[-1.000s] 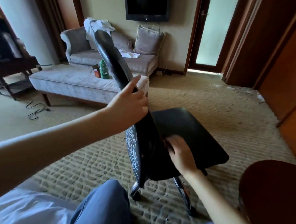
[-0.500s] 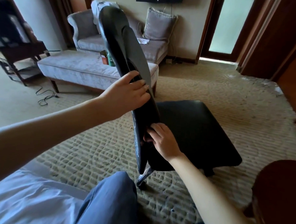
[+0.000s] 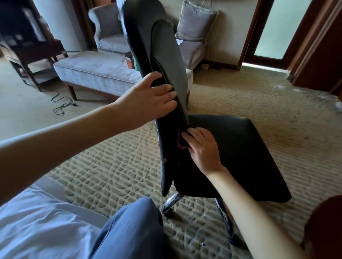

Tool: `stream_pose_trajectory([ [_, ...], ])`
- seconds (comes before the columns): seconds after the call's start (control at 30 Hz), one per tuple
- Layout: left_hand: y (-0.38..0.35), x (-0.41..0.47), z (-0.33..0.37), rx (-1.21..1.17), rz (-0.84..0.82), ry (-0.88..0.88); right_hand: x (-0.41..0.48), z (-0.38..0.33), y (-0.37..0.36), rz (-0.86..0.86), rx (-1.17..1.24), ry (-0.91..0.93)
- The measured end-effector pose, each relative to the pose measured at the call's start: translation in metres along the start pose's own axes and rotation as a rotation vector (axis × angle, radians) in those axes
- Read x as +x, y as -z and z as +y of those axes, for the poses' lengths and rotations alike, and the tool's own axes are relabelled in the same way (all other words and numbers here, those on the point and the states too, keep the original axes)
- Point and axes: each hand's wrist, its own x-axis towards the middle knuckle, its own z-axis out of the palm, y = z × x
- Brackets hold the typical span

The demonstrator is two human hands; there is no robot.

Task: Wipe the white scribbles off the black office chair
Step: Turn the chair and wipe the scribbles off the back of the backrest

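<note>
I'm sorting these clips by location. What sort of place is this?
Probably a hotel room or home sitting room: a grey sofa with a cushion by the far wall, patterned carpet on the floor, and what looks like a white-sheeted bed at the near edge.

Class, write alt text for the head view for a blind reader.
A person's left hand grips the backrest of a black office chair while the right hand holds a dark cloth against its lower part. A grey sofa stands behind.

Glossy office chair [image 3: 150, 41] (leather-like), shiny chrome base [image 3: 172, 202], rough woven carpet [image 3: 116, 166], matt cloth sofa [image 3: 94, 70], matt brownish rag [image 3: 182, 143]
</note>
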Motion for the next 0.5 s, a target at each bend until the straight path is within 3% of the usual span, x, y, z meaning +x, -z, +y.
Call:
stream_pose_trajectory([
  [0.23,-0.011,-0.008,-0.008,0.005,-0.019,0.018,-0.016,-0.008,-0.025,-0.028,0.047,-0.082],
  [0.5,-0.025,-0.012,-0.022,0.0,-0.033,0.024,-0.056,-0.017,-0.032,-0.363,0.012,-0.196],
])
